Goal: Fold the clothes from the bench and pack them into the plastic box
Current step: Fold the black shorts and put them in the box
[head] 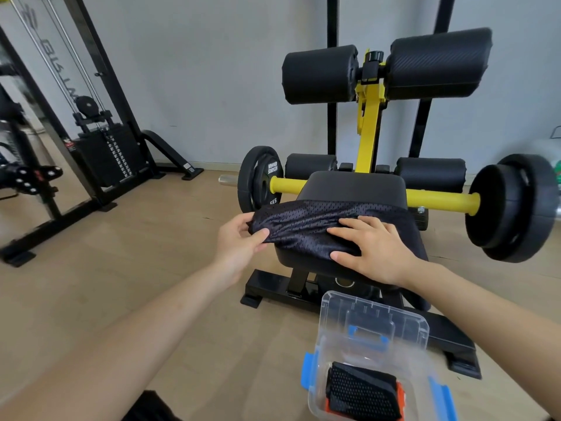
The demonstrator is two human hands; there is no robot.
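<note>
A dark mesh garment (306, 223) lies across the black padded bench seat (355, 185). My left hand (239, 241) pinches the garment's left end between thumb and fingers. My right hand (373, 250) lies flat on the garment's right part, fingers spread and pressing it onto the seat. The clear plastic box (376, 323) with blue latches stands on the floor below the bench, at the bottom right. Inside it lies a folded black mesh piece (361, 393) with an orange edge.
The bench carries a yellow bar (440, 200) with black weight plates (261, 180) on both ends and black roller pads (318, 74) above. A cable weight machine (106, 153) stands at the left. Wooden floor (136, 253) spreads left of the bench.
</note>
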